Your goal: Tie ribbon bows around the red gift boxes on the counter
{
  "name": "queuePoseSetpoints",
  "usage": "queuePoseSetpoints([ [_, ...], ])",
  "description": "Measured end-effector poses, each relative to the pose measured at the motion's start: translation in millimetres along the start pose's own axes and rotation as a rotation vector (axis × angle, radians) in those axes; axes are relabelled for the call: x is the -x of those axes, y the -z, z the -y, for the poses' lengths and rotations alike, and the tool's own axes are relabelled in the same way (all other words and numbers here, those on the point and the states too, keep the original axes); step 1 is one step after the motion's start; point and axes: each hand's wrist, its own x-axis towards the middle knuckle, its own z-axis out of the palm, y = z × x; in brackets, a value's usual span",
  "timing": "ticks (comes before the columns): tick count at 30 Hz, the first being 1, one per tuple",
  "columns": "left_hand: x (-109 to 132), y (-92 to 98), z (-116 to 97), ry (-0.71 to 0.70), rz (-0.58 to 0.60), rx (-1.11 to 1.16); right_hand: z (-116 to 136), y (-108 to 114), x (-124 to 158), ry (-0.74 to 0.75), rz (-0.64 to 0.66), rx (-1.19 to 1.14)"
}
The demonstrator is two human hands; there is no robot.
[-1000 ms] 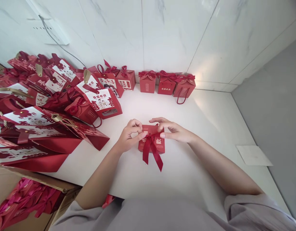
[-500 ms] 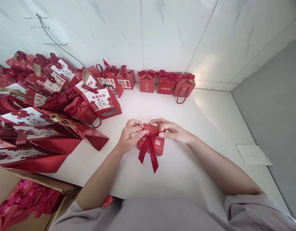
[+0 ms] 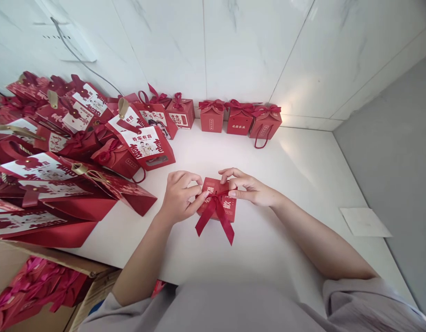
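Observation:
A small red gift box (image 3: 206, 183) with pale printed characters stands on the white tabletop in front of me. Across its top lies a dark red ribbon (image 3: 217, 203) tied in a bow, its two tails spread toward me. At the box's left side, my left hand (image 3: 185, 196) pinches the ribbon's left loop between thumb and forefinger. On the other side, my right hand (image 3: 245, 188) pinches the right loop, with its other fingers curled beside the box. The loops are partly hidden by the fingers.
Several ribboned red boxes (image 3: 240, 121) line the tiled wall at the back. Many red gift bags (image 3: 147, 143) crowd the left of the table (image 3: 285, 184). A cardboard box (image 3: 95, 273) holding more red boxes stands below left. A white paper (image 3: 365, 222) lies at right.
My left hand has shifted slightly left. The ribbon's tails have spread further apart, and the bow's knot looks drawn tighter. My right hand has barely moved.

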Motion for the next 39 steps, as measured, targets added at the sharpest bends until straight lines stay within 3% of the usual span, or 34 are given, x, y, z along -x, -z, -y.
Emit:
queuePoseSetpoints([
  [5,-5,-3.5,1,0.110,0.005,0.122,2,4,-2,0.021,-0.026,0.062],
  [9,-5,-3.4,-7,0.426,0.053,0.421,6,3,-2,-0.032,-0.091,0.012],
  [13,15,2.5,-26,0.818,0.161,0.346,12,2,1,-0.089,-0.111,0.024],
  [16,32,2.6,-43,0.923,0.264,0.395,15,3,1,-0.098,-0.121,0.065],
  [24,40,-16.7,-66,1.008,0.230,0.622,16,3,-4,-0.135,-0.143,0.027],
  [28,40,-20.6,-64,1.027,0.219,0.937,24,2,-2,-0.141,-0.137,0.052],
  [32,46,-16.9,-56,1.075,0.119,1.113,28,3,0,-0.168,-0.159,0.034],
  [35,49,-13.1,-56,1.019,-0.094,0.835,26,5,0,-0.188,-0.147,-0.004],
  [37,48,-12.5,-62,0.840,-0.202,0.485,24,5,-1,-0.182,-0.135,-0.005],
  [39,44,-14.1,-70,0.616,-0.202,0.172,23,5,-2,-0.177,-0.131,-0.001],
])
